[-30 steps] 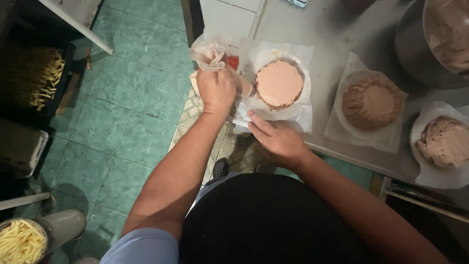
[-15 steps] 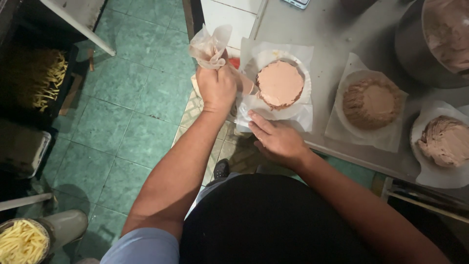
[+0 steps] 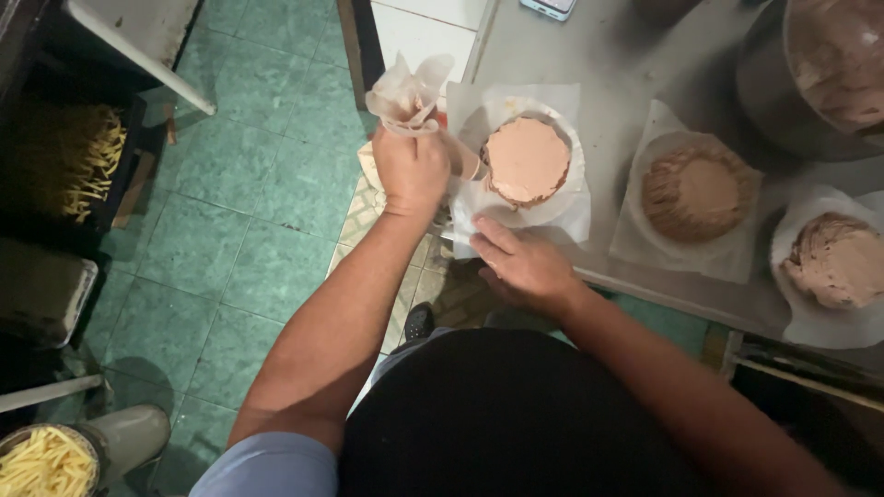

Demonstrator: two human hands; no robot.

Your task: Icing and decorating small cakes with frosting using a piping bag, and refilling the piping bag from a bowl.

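At the table's near edge, the left hand clenched a piping bag beside the round pink-frosted cake; the right hand lay flat, open, pinning its paper. Frosting was underway; next, steady squeezing along the rim seemed needed.

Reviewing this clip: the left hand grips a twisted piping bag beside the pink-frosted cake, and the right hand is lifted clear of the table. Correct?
Not quite. In the head view the right hand rests on the paper under the cake, at the table's edge, not lifted. The left hand does grip the piping bag.
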